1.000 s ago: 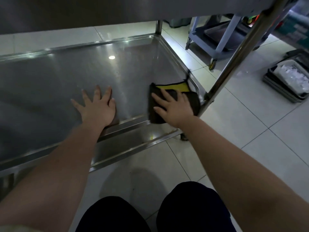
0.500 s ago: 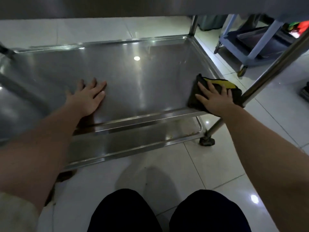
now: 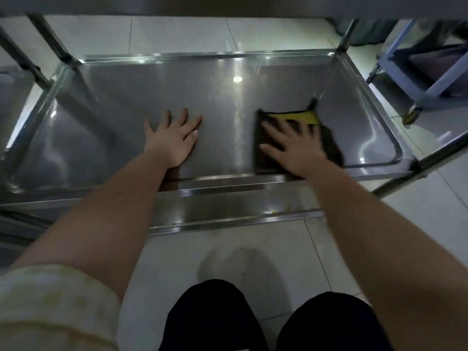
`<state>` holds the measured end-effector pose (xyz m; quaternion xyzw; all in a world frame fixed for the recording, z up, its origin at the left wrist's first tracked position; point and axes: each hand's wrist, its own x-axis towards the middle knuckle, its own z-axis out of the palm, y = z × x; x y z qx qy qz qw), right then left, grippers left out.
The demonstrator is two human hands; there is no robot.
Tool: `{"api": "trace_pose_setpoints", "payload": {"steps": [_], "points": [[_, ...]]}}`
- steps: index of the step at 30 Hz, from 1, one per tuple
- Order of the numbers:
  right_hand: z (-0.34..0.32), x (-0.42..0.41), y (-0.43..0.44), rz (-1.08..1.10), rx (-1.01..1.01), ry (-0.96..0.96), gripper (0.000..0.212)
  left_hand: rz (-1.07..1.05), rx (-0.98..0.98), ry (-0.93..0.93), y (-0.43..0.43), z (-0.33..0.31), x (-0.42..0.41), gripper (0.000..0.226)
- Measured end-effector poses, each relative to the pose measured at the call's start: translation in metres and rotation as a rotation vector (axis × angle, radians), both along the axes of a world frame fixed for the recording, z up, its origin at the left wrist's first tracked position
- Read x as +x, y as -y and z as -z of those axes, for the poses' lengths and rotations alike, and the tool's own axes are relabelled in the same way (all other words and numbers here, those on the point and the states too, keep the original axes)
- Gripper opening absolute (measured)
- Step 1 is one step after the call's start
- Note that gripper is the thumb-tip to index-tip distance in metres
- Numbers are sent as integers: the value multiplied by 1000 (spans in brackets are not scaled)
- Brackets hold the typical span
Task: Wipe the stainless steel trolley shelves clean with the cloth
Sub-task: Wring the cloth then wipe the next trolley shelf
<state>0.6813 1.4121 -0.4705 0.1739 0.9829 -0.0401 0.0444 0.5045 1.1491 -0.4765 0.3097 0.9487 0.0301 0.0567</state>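
The stainless steel trolley's middle shelf [image 3: 228, 97] fills the centre of the head view, with a raised rim all round. A dark cloth with a yellow edge [image 3: 263, 158] lies flat on the shelf's right half. My right hand [image 3: 296, 148] presses on the cloth with spread, straight fingers. On the bare steel to the left of it, my left hand [image 3: 172, 140] lies flat, palm down. Part of a lower shelf [image 3: 228, 211] shows below the front rim. The shelf above is a dark band at the top.
Trolley posts [image 3: 329, 77] rise at the corners, and another steel unit [image 3: 15, 102] stands at the left. A blue plastic cart [image 3: 428, 69] on casters stands at the back right. White floor tiles [image 3: 253, 249] surround the trolley. My dark-trousered knees are at the bottom.
My right hand has slid the cloth leftward, from the shelf's front right corner toward the middle. The left hand stays flat on the steel. My view has shifted right and down.
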Motion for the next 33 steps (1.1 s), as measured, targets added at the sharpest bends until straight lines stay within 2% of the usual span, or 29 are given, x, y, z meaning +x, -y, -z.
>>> {"api": "trace_pose_setpoints", "payload": {"steps": [4, 7, 9, 13, 15, 19, 22, 25, 28, 33], "points": [[-3, 52, -94, 256, -29, 91, 62, -1, 17, 5, 0, 2, 3, 48], [-1, 48, -85, 320, -27, 95, 58, -2, 21, -9, 0, 3, 5, 48], [0, 21, -41, 244, 5, 58, 62, 3, 19, -5, 2, 2, 4, 48], [4, -40, 86, -38, 36, 32, 67, 8, 41, 8, 4, 0, 2, 48], [3, -52, 114, -146, 14, 47, 67, 28, 45, 20, 8, -1, 1, 49], [-1, -25, 58, -153, -31, 3, 70, 9, -69, 46, 43, -4, -14, 50], [-2, 20, -16, 23, -23, 42, 61, -49, -149, 30, 96, -6, -24, 56], [-8, 47, -50, 182, -55, 117, 60, -69, -144, 19, 130, -7, -21, 51], [-9, 26, -13, 177, -34, 105, 70, -73, -73, 9, 133, -7, -12, 51], [-2, -66, 161, -120, -8, 79, 70, -87, -24, -7, 134, -5, -12, 51]]}}
